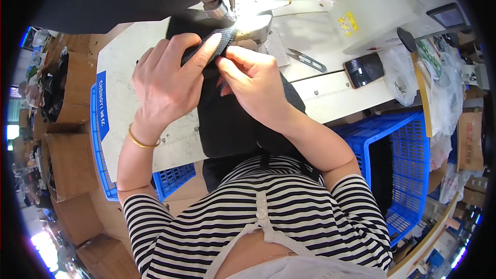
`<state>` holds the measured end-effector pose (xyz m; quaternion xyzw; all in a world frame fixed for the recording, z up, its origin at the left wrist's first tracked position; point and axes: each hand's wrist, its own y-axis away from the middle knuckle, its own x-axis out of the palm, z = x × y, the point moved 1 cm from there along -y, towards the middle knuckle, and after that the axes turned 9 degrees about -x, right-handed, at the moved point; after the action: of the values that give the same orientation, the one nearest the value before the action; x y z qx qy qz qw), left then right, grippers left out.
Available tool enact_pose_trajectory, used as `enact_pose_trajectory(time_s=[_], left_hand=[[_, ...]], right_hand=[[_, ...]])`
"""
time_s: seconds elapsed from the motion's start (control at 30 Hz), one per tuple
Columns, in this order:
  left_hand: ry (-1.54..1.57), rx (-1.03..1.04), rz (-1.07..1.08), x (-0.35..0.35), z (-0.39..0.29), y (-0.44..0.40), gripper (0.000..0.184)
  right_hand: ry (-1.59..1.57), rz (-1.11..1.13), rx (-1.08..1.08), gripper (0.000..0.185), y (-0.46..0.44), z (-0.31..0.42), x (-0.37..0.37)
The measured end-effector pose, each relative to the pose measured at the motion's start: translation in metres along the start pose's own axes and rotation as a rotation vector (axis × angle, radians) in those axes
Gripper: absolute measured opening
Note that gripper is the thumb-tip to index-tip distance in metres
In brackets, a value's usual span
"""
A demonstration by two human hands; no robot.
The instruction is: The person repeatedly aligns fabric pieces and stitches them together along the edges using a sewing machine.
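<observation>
Dark fabric (222, 119) hangs over the front edge of the white sewing table, and its ribbed upper edge reaches the lit head of the sewing machine (223, 10). My left hand (173, 75), with a yellow bangle at the wrist, has its thumb and fingers closed on the ribbed edge just left of the needle area. Close beside it, my right hand (253, 80) pinches the same cloth between thumb and forefinger. The fingertips of both hands nearly meet below the machine's presser area. The needle itself cannot be made out.
Thread snips (308, 61) and a phone (364, 70) lie on the table to the right, near a clear plastic bag (400, 75). Blue crates (361, 150) stand below the table on both sides. Cardboard boxes (70, 165) are stacked at the left.
</observation>
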<state>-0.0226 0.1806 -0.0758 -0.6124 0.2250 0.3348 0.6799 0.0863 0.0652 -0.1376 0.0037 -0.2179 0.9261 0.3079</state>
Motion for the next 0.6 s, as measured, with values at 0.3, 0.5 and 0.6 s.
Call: enact_pose_trajectory(time_s=[0.3,0.5,0.6], left_hand=[[0.115,-0.048,0.048,0.006,-0.013,-0.006,0.041],[-0.051,0.074,-0.13,0.0,-0.048,0.003,0.035],[-0.059,0.051,-0.12,0.005,-0.05,-0.002,0.036]], right_hand=[[0.013,0.001,0.046,0.019,0.005,0.013,-0.008],[0.018,-0.009,0.064,0.02,0.017,0.024,-0.017],[0.008,-0.028,0.069,0.021,0.018,0.027,-0.019]])
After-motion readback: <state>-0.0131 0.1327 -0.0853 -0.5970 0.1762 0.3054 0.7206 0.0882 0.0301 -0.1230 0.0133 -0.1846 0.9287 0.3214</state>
